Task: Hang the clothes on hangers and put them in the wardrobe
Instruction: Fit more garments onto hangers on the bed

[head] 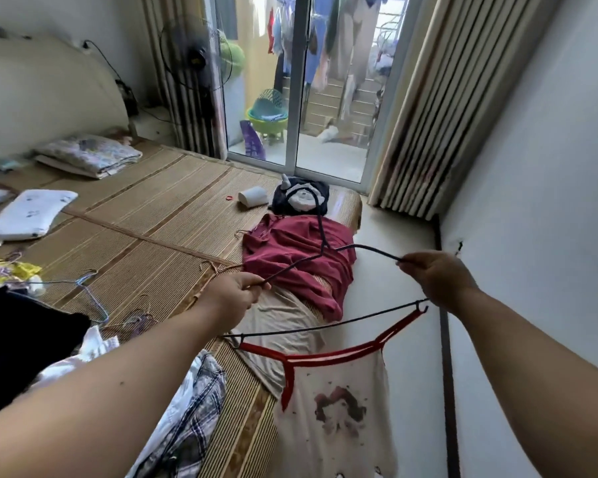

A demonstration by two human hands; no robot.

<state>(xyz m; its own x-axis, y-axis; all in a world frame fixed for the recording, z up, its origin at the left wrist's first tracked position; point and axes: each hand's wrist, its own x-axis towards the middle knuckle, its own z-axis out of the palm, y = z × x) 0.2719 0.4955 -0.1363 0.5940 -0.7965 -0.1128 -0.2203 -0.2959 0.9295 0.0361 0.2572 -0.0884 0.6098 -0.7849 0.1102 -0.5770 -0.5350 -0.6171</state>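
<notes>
Your left fingers [252, 291] are curled tight, pinching one shoulder end of the dark wire hanger [325, 250]. Over on the other side, your right fingers [415, 263] are closed on the opposite shoulder end, the same pinch. Both hands are gripping, then: left hand [233, 296] low and near the middle, right hand [437, 279] a touch higher, out towards the wall [532, 236].

The hanger is up in the air between them, hook pointing away from you, bottom bar sagging below your wrists. Hung from that bar is the white top [339, 422]. Its red straps [325, 357] seem to catch on the small hooks at the bar's ends, though the left one is hard to make out. The top hangs free, with a dark reddish print on its front.

Beyond your hands, a maroon garment [297, 260] lies crumpled on the woven mat [152, 208]. A beige cloth [283, 319] sits just beside it on your side, and a dark garment with a white print [301, 198] lies past it. A white roll [253, 196] sits near that one.

To your left, loose wire hangers [92, 298] lie on the mat. A plaid cloth [190, 419] and a black cloth [21, 339] sit below your left forearm. Further off are a white pillow [28, 213], a folded blanket [87, 155], a fan [194, 53] and the glass door [301, 98], with a striped curtain [428, 115] at its right.
</notes>
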